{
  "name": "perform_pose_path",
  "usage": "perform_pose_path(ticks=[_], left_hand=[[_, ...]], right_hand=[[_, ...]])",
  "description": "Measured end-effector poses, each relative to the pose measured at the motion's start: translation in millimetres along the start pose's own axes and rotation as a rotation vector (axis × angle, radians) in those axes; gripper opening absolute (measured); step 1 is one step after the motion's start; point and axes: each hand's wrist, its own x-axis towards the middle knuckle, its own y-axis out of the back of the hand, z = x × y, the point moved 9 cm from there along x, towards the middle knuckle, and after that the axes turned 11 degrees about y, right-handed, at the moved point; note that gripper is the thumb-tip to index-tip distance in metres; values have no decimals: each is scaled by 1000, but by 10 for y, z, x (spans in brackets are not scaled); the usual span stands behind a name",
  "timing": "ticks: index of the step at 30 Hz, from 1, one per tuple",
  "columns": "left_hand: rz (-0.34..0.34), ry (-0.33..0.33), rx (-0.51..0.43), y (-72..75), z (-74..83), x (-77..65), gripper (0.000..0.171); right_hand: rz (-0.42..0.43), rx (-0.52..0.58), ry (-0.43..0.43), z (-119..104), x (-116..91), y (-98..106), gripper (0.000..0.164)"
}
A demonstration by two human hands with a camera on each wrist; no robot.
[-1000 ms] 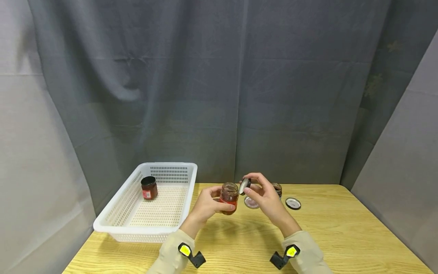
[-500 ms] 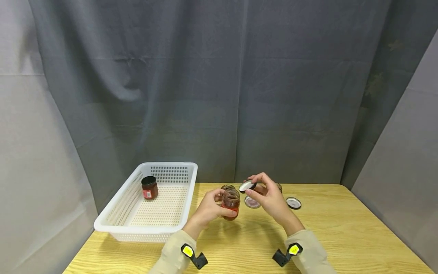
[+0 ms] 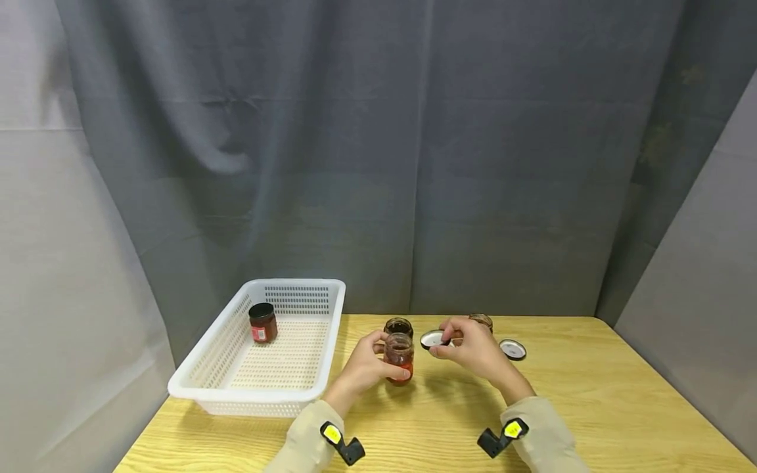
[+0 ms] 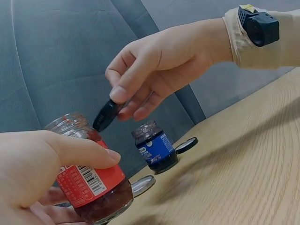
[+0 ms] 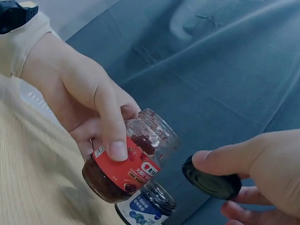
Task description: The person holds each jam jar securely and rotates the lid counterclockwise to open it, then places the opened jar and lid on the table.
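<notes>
My left hand (image 3: 362,369) grips an uncapped glass jam jar (image 3: 399,355) with a red label. The jar is upright in the head view, with dark red residue inside the glass. In my right hand (image 3: 473,350) a black jar lid (image 3: 433,339) is pinched between thumb and fingers, its pale inside facing up. This lid is just right of the jar's mouth and apart from it. Directly behind the gripped jar stands another open jar (image 3: 399,324), whose blue and white label (image 5: 144,208) shows in the right wrist view.
A blue-labelled open jar (image 4: 155,147) stands beyond my right hand, with an upturned lid (image 3: 512,349) beside it. Another lid (image 4: 143,186) lies on the wooden table (image 3: 591,394). At left, a white plastic basket (image 3: 337,315) contains a capped jar (image 3: 263,323). A grey curtain hangs behind.
My left hand has lowered the red-labelled jar slightly, uncovering the jar behind it. My right hand has lowered the lid, turned its inside upward and shifted slightly right.
</notes>
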Motion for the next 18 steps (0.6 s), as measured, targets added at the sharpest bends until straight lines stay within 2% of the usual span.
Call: perform_pose_path(ticks=[9, 18], left_hand=[[-8, 2, -4, -23, -27, -17, 56], [-9, 13, -11, -40, -74, -32, 59]], right_hand=[[-65, -119, 18, 48, -36, -42, 35], [-98, -134, 45, 86, -60, -74, 37]])
